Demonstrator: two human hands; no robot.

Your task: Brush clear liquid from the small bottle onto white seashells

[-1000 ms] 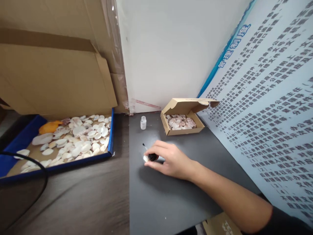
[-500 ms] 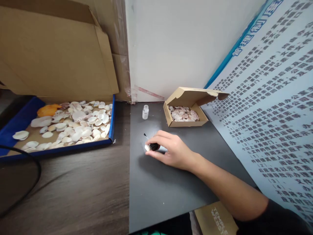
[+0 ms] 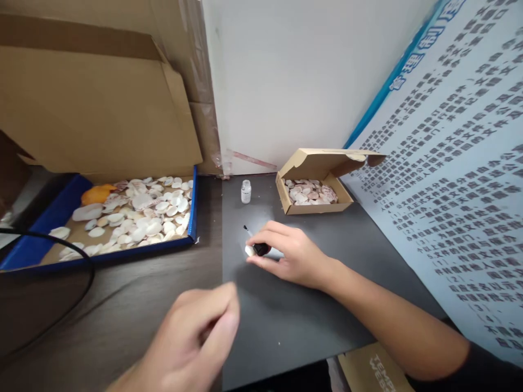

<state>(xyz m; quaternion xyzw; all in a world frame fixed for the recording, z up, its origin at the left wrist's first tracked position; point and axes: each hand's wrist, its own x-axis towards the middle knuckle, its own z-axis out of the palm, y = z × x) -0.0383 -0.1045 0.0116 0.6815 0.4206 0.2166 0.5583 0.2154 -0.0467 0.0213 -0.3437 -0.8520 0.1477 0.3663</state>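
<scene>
My right hand (image 3: pixel 292 253) rests over the dark grey mat (image 3: pixel 281 321), its fingers closed around a black brush cap (image 3: pixel 261 249). The thin brush sticks out toward the far left and ends in a dark tip. A small white shell (image 3: pixel 249 251) shows at the same fingertips. In the lower middle, my left hand (image 3: pixel 196 337) is curled with thumb and fingers together, slightly blurred; whatever they pinch is hidden. Beyond the right hand stands a small uncapped glass bottle (image 3: pixel 245 193) with a white label.
A blue-edged cardboard box (image 3: pixel 194 209) on the left holds many pale shells (image 3: pixel 141 218) and an orange one (image 3: pixel 97 195). A smaller open carton (image 3: pixel 316 208) of shells stands at the back right. A black cable (image 3: pixel 90 275) curves along the left. A printed board (image 3: pixel 449 190) leans at right.
My left hand has come into view from the lower left, fingers curled. My right hand keeps its hold on the brush cap and white shell. The view has shifted slightly.
</scene>
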